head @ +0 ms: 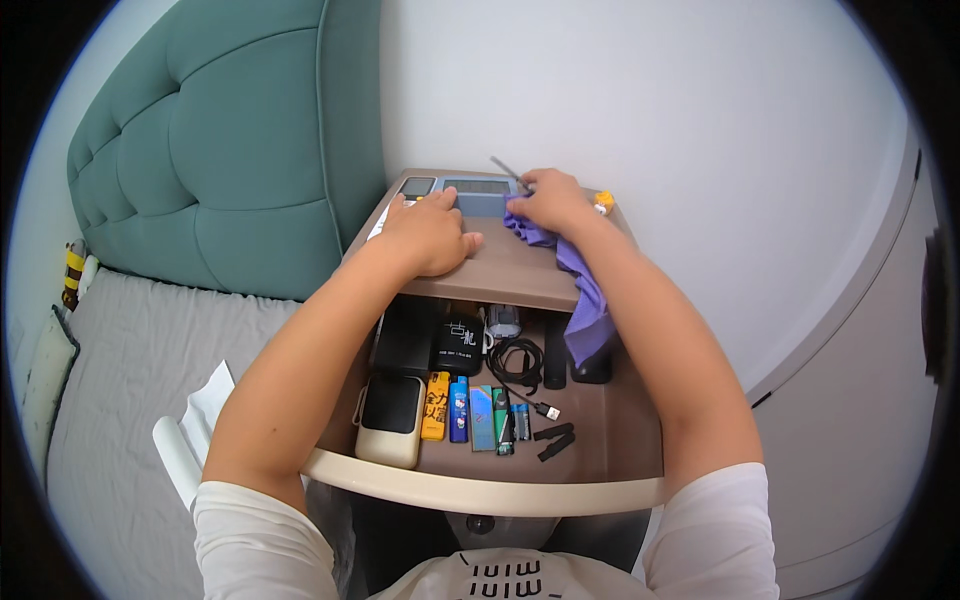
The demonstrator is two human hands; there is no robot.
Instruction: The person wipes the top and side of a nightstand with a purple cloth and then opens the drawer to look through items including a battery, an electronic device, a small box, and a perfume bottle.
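My left hand (pixel 431 232) rests with spread fingers on the left part of the nightstand top (pixel 517 277), partly over a white paper and a small device with a grey screen (pixel 417 187). My right hand (pixel 551 201) is closed on a purple cloth (pixel 585 300), which hangs over the top's front edge into the drawer. A thin dark stick-like piece (pixel 510 173) juts from beside its fingers; whether the hand holds it is unclear. Between the hands stands a blue-grey device with a display (pixel 480 196). A small yellow and white figurine (pixel 603 202) sits right of my right hand.
The open drawer (pixel 480 495) holds a cream power bank (pixel 390 420), lighters (pixel 458 409), batteries (pixel 520 421), a coiled black USB cable (pixel 516 364) and black cases. A green tufted headboard (pixel 247 150) and bed (pixel 150 337) with white paper (pixel 184 450) stand left; a white wall (pixel 637 90) stands behind.
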